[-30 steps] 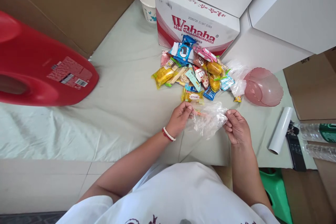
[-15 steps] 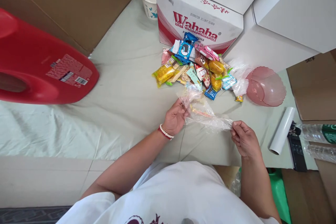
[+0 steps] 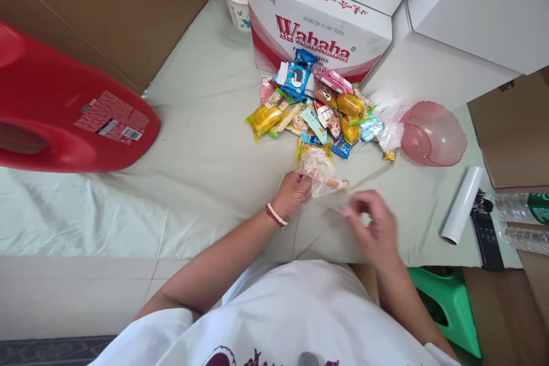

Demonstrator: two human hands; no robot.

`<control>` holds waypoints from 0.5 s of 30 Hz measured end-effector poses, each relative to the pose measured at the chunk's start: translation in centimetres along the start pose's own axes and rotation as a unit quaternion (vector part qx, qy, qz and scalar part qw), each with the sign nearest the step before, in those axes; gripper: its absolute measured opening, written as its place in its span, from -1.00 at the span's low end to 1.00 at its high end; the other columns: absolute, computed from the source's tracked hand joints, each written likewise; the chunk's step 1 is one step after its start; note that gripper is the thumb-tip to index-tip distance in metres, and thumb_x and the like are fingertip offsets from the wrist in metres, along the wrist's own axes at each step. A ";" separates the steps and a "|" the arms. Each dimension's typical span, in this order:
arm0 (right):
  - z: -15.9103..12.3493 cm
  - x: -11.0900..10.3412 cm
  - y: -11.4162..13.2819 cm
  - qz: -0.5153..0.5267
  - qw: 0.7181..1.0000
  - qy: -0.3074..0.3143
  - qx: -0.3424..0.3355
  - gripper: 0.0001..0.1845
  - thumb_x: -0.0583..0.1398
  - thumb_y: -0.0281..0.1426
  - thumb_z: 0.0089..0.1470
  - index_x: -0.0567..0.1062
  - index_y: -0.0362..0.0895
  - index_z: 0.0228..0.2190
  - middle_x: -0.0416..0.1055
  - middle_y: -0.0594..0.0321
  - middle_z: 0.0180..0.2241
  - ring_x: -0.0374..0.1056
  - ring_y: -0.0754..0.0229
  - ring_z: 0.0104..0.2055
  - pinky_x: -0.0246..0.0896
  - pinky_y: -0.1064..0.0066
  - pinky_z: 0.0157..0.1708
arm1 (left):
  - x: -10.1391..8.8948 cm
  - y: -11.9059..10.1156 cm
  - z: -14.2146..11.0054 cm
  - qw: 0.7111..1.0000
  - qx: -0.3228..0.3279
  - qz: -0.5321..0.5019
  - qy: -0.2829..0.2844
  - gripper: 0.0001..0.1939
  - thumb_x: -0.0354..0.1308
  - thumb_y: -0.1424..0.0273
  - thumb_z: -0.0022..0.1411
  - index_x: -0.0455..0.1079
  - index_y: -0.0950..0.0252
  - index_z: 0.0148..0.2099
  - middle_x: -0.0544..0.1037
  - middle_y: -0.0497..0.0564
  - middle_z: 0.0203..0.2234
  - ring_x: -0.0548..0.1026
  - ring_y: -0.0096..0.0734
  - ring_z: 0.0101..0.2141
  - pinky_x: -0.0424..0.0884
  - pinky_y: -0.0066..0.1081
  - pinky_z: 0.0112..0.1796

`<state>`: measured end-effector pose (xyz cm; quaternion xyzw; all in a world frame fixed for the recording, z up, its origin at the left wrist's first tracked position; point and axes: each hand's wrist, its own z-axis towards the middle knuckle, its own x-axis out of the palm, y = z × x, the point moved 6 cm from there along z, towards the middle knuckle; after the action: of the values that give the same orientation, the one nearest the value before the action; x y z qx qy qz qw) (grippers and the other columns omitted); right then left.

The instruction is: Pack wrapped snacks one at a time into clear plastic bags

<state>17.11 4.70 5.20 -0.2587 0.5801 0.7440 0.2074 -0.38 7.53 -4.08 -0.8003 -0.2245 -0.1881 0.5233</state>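
Note:
My left hand, with a beaded bracelet at the wrist, pinches a crumpled clear plastic bag. My right hand, smeared by motion, has its thumb and finger closed on a thin stretched edge of the same bag. A slim orange stick-shaped packet shows at the bag; whether it lies inside or beneath cannot be told. Just beyond is a heap of wrapped snacks, with yellow, blue, pink and red wrappers. A yellow packet at its near edge is partly covered by the bag.
Behind the heap stands a white and red Wahaha carton, with paper cups beside it. A pink bowl and another clear bag sit right, near a white roll. A large red jug occupies the left.
The bag was stretched wide between both hands and is now bunched near my left hand. My right hand first moved outward, then came back left and turned. The yellow packet shows again.

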 end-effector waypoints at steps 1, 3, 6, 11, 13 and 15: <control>0.3 2.0 0.9 -0.010 0.998 0.054 -0.039 -0.59 0.35 -0.07 0.11 0.49 -0.03 -0.10 0.49 0.10 -0.13 0.40 0.00 -0.11 0.37 0.18 -0.17 | 0.1 -0.1 -0.1 1.000 0.016 0.001 0.006 -0.52 0.44 -0.01 -0.03 0.41 0.28 -0.35 0.33 -0.20 -0.65 0.25 -0.60 -0.60 0.20 -0.52 -0.52; 1.0 4.5 1.5 -0.012 0.993 0.095 -0.072 -0.60 0.33 -0.09 0.13 0.52 0.00 -0.06 0.50 0.05 -0.03 0.37 -0.08 0.03 0.32 0.06 0.00 | 0.4 -0.5 -0.2 0.998 0.053 0.006 0.022 -0.52 0.47 0.07 -0.05 0.51 0.28 -0.21 0.54 -0.10 -0.46 0.47 -0.47 -0.38 0.39 -0.46 -0.30; 2.4 4.6 0.1 0.058 0.993 0.103 -0.014 -0.83 0.23 -0.18 0.26 0.55 0.01 -0.23 0.53 0.15 -0.20 0.42 0.03 -0.12 0.30 0.15 -0.03 | 0.4 -0.9 -0.1 0.997 0.064 0.011 0.035 -0.55 0.51 0.17 -0.10 0.53 0.28 -0.19 0.57 -0.08 -0.40 0.51 -0.42 -0.30 0.42 -0.43 -0.20; 3.2 1.9 -1.5 0.176 0.971 0.114 0.114 -0.77 0.28 -0.13 0.22 0.50 -0.02 -0.31 0.45 0.28 -0.33 0.35 0.18 -0.28 0.28 0.37 -0.23 | -0.2 -0.8 -0.2 1.000 0.019 -0.003 0.021 -0.61 0.48 0.14 -0.05 0.41 0.27 -0.36 0.21 -0.27 -0.69 0.05 -0.67 -0.67 -0.01 -0.52 -0.60; 3.3 2.4 -0.6 0.149 0.976 0.137 0.076 -0.72 0.37 -0.13 0.10 0.52 0.00 -0.24 0.47 0.23 -0.19 0.37 0.10 -0.13 0.31 0.32 -0.13 | -0.1 -0.8 -0.4 0.999 0.024 0.004 0.026 -0.59 0.49 0.13 -0.07 0.44 0.26 -0.32 0.23 -0.26 -0.68 0.09 -0.65 -0.66 0.01 -0.52 -0.59; 3.3 3.6 0.4 0.107 0.982 0.150 0.028 -0.64 0.43 -0.17 0.00 0.54 0.01 -0.18 0.47 0.16 -0.09 0.34 0.02 -0.01 0.30 0.24 -0.04 | 0.2 -1.0 -0.6 0.999 0.038 0.009 0.036 -0.55 0.52 0.15 -0.12 0.49 0.27 -0.26 0.42 -0.17 -0.57 0.31 -0.57 -0.54 0.21 -0.51 -0.49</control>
<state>13.58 7.85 3.82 -0.2981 0.6498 0.6978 0.0444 -0.78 7.34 -3.02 -0.7743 -0.2055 -0.2037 0.5628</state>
